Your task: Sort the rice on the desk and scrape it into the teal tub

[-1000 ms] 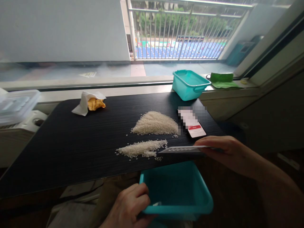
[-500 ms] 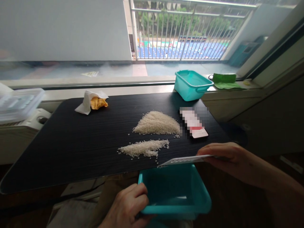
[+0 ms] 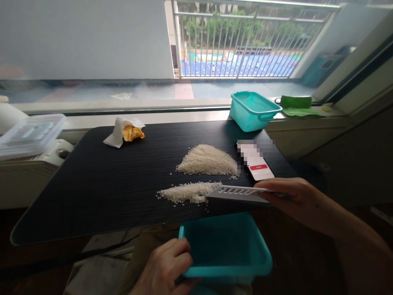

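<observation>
My left hand (image 3: 167, 262) grips the left rim of a turquoise plastic basin (image 3: 230, 269), held just below the table's front edge. In my right hand (image 3: 296, 196) is a flat white slotted plastic piece (image 3: 238, 192), pinched at its right end. Its left edge touches the right end of a thin strip of white rice (image 3: 184, 192) on the black table. Behind that strip rises a larger heap of rice (image 3: 207, 160). A few loose grains lie near the table's front edge.
A phone (image 3: 256, 162) lies right of the heap on the black table (image 3: 116, 180). Another turquoise basin (image 3: 253, 114) stands at the back right corner. Crumpled white paper with an orange cloth-like thing (image 3: 132, 133) sits at back left. A green cloth (image 3: 297, 105) rests on the windowsill.
My right hand has raised the slotted piece from the table's front edge and moved it back to the rice strip. My left hand and the held basin stay nearly still.
</observation>
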A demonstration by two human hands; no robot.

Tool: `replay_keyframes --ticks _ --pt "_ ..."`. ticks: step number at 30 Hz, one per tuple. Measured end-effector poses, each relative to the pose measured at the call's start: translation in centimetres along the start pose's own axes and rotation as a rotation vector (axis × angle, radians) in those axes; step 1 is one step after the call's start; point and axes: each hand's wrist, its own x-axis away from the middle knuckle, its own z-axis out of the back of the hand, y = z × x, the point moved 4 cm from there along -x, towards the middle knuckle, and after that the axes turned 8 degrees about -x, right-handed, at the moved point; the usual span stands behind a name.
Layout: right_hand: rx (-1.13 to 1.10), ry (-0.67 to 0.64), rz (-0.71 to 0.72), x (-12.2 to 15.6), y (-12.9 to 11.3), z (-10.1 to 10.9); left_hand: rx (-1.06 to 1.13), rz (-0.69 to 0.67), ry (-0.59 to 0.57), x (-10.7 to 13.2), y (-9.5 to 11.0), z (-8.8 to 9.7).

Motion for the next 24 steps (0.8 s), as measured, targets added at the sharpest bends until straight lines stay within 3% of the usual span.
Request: replay_keyframes --ticks 20,24 --pt "-0.017 -0.017 -0.024 0.2 0.0 0.0 -0.011 0.004 -0.004 0.1 0.0 0.2" --pt "-0.028 -0.077 -0.016 0.7 -0.2 -0.2 0.002 0.006 -0.003 0.1 -0.1 0.0"
